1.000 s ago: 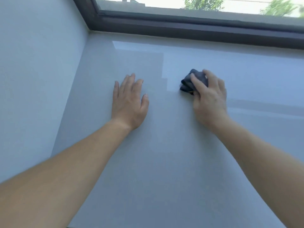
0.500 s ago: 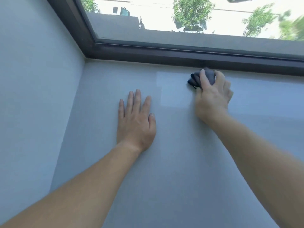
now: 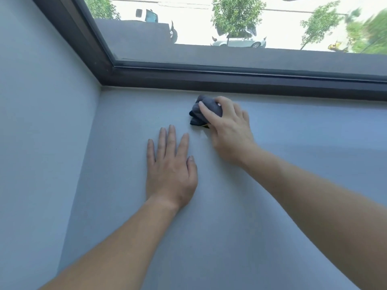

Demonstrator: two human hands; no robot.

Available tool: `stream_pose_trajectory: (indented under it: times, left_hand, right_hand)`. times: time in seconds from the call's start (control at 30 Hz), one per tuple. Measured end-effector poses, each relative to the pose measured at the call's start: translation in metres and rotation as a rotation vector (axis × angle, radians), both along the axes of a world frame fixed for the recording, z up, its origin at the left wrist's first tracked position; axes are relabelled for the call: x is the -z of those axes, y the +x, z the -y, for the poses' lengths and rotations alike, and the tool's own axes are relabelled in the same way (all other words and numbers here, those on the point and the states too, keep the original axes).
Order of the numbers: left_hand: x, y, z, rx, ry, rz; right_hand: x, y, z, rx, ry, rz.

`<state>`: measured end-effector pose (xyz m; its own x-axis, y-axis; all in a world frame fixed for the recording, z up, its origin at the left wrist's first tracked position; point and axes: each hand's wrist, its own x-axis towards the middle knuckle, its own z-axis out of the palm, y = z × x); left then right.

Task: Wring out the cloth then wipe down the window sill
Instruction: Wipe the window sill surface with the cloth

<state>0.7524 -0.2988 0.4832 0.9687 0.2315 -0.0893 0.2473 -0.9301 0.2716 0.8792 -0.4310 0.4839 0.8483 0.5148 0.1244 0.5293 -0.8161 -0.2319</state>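
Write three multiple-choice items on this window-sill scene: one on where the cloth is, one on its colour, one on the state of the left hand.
1. Where is the cloth?
A. near the window frame
B. at the sill's near edge
C. on the side wall

2. What colour is the cloth?
A. white
B. dark grey
C. red

3. How is the left hand?
A. clenched in a fist
B. gripping the cloth
C. flat on the sill, fingers spread

Answers:
1 A, it lies just below the frame, under the right hand.
2 B, its folds look dark grey.
3 C, palm down, holding nothing.
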Motion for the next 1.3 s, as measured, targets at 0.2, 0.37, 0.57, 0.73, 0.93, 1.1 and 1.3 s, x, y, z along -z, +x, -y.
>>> stream_pose_trajectory:
  times: [0.2, 0.37, 0.57, 0.73, 0.93, 1.1, 1.3]
  left_hand:
    - [-0.001, -0.002, 0.001, 0.011, 0.022, -0.023]
    - [0.0, -0.002, 0.001, 0.006, 0.035, -0.025]
    - [-0.001, -0.001, 0.003, -0.009, 0.029, -0.025]
    - [-0.009, -0.007, 0.024, -0.039, 0.012, 0.03]
    - [-0.011, -0.064, 0.097, -0.035, -0.05, 0.002]
    - [0.0, -0.074, 0.104, -0.092, 0.027, -0.054]
    - [0.002, -0.072, 0.11, -0.11, 0.068, -0.063]
  right_hand:
    - [0.003, 0.032, 0.103, 0.248, 0.073, 0.083]
    - [0.0, 0.013, 0.106, 0.483, 0.118, 0.01]
    - [0.001, 0.02, 0.139, 0.195, 0.006, 0.013]
    - [-0.001, 0.01, 0.127, 0.436, 0.083, -0.016]
    - [-0.001, -0.017, 0.163, 0.018, -0.002, -0.033]
    - [-0.011, -0.005, 0.153, 0.446, 0.084, -0.092]
    - [-0.004, -0.067, 0.172, -0.194, -0.036, -0.084]
